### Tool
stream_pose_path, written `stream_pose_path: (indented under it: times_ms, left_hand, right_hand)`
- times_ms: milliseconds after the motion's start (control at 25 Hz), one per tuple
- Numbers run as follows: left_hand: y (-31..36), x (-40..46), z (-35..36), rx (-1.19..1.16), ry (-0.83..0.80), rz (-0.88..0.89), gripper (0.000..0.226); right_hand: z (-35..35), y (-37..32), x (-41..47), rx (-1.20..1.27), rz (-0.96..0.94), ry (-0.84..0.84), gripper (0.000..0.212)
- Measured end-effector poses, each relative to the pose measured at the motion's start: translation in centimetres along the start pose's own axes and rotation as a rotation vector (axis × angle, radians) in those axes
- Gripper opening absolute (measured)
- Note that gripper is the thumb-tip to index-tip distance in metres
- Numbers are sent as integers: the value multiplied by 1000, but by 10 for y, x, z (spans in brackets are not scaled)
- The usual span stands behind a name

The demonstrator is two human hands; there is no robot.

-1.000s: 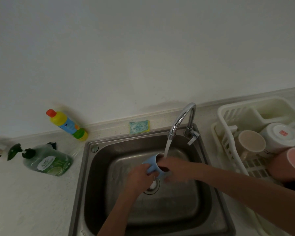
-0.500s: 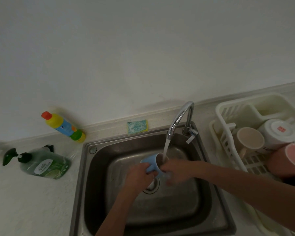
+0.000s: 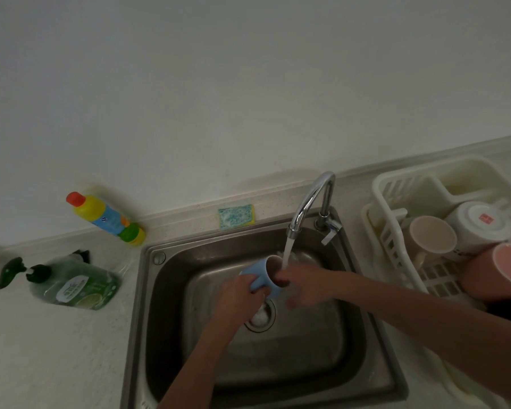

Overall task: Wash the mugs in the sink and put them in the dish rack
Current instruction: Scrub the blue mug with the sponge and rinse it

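Note:
A light blue mug is held tilted over the steel sink, its mouth turned right under the running water. My left hand grips the mug's body from below. My right hand is at the mug's rim, blurred, with fingers reaching into or over the opening. The tap pours a stream onto the rim. A white dish rack stands right of the sink and holds a beige mug, a white mug and a pink mug.
A green soap pump bottle lies on the left counter, with a yellow and blue bottle behind it against the wall. A green and yellow sponge sits on the ledge behind the sink. The drain is below my hands.
The mug stays under the stream in my left hand. My right hand has shifted around the rim, rubbing it. The camera view has drifted slightly.

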State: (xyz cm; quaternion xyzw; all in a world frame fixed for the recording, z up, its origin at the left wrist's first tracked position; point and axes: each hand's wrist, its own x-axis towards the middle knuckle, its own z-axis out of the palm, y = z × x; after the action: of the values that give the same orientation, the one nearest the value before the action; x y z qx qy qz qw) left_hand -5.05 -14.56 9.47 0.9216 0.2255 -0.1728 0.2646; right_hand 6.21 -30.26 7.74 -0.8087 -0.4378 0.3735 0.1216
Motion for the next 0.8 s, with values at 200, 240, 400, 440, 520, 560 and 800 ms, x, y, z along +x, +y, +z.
stream_pose_path:
  times_ms: [200, 240, 400, 440, 520, 560, 800]
  left_hand:
    - [7, 2, -2, 59, -41, 45, 27]
    - [8, 2, -2, 54, -45, 53, 26]
    - [13, -1, 0, 36, -6, 50, 17]
    - [14, -1, 0, 45, -7, 44, 19]
    - [15, 1, -1, 57, -8, 58, 22]
    - [16, 1, -1, 58, -5, 70, 24]
    - [18, -1, -4, 42, -26, 47, 26]
  right_hand:
    - [2, 0, -1, 42, 11, 77, 55]
    - [3, 4, -2, 28, 19, 73, 56]
    - [2, 1, -11, -44, -19, -53, 62]
    - [-1, 2, -9, -37, -27, -30, 58]
    - [-12, 4, -8, -18, 10, 7, 50]
    - [-13, 9, -10, -25, 14, 12, 51]
    - [-9, 7, -16, 10, -38, 39, 57]
